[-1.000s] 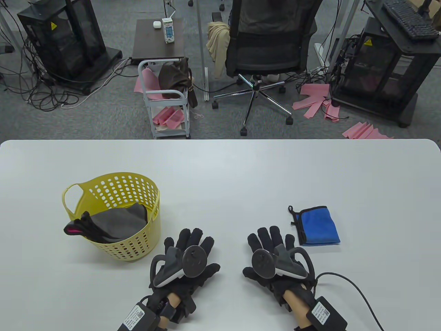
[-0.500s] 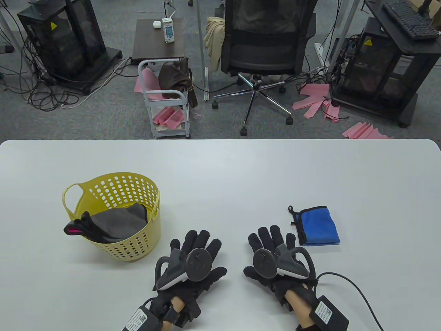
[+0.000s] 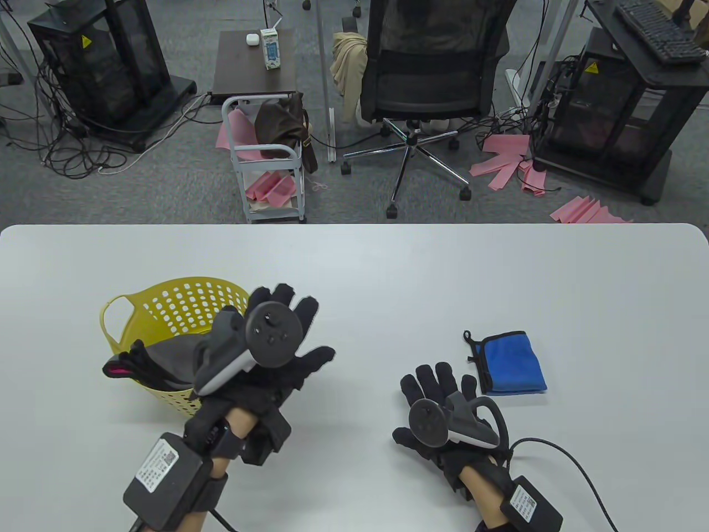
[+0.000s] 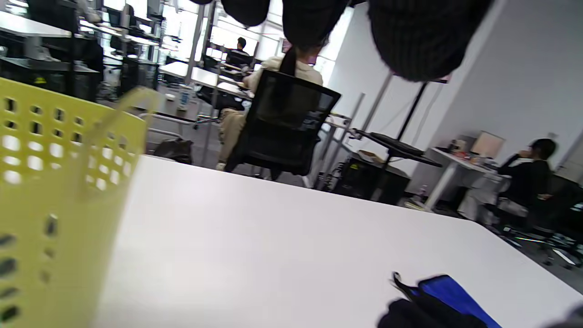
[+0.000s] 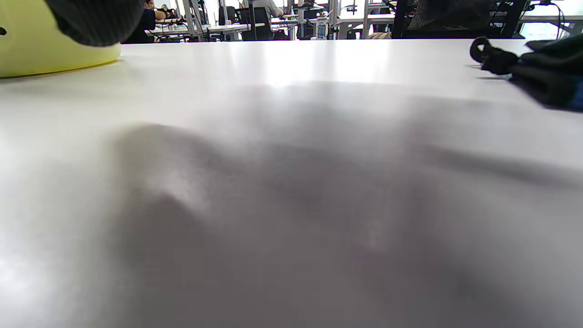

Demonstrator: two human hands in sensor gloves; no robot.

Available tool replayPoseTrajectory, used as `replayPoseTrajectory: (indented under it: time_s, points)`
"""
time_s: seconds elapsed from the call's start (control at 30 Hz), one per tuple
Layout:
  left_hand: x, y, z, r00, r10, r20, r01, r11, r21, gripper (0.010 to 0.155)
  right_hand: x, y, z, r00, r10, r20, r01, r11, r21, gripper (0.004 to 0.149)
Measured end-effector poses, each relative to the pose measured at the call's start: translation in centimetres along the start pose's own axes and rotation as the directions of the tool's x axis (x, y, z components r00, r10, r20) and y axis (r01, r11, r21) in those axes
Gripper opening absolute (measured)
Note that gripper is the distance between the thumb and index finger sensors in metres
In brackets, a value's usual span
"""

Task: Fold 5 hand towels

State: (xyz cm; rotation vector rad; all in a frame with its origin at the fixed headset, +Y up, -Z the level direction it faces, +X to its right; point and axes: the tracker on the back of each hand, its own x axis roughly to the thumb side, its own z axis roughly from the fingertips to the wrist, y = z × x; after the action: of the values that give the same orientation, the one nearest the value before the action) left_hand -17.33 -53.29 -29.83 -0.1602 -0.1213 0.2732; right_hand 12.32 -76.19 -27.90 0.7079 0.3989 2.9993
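A yellow perforated basket (image 3: pixel 166 299) stands on the left of the white table, also close up in the left wrist view (image 4: pixel 50 205). It holds unfolded grey towels (image 3: pixel 177 357), one with a pink edge over the rim. A folded blue towel (image 3: pixel 512 363) with black trim lies at the right, also in the left wrist view (image 4: pixel 451 296). My left hand (image 3: pixel 288 332) is raised beside the basket's right rim, fingers spread, holding nothing. My right hand (image 3: pixel 437 388) rests flat on the table, fingers spread, just left of the blue towel.
The table's far edge (image 3: pixel 354 225) runs across the middle of the table view. Beyond it on the floor stand an office chair (image 3: pixel 426 83), a small white cart (image 3: pixel 266 160) and black equipment racks.
My left hand has lifted off the table and moved up and left to the basket's right side. My right hand has stayed flat in place.
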Motion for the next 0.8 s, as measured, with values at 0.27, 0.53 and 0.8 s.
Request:
replayPoseTrajectory:
  time_s: [0.27, 0.53, 0.8]
  points:
    - [-8.4, 1.5, -2.4, 0.933, -0.114, -0.34, 0.084, 0.991, -0.102, 0.083, -0.2, -0.3, 0.1, 1.0, 0.011, -0.02, -0.012, 1.0, -0.021, 0.087]
    - [-12.4, -0.4, -3.1, 0.815, -0.265, -0.515, 0.146, 0.954, -0.261, 0.08, -0.3, -0.4, 0.3, 1.0, -0.003, -0.017, 0.002, 1.0, -0.029, 0.087]
    - [-13.1, -1.5, -3.5, 0.705, -0.433, -0.562, 0.246, 0.892, -0.379, 0.072, -0.4, -0.5, 0.4, 1.0, 0.005, -0.024, -0.006, 0.999, -0.039, 0.087]
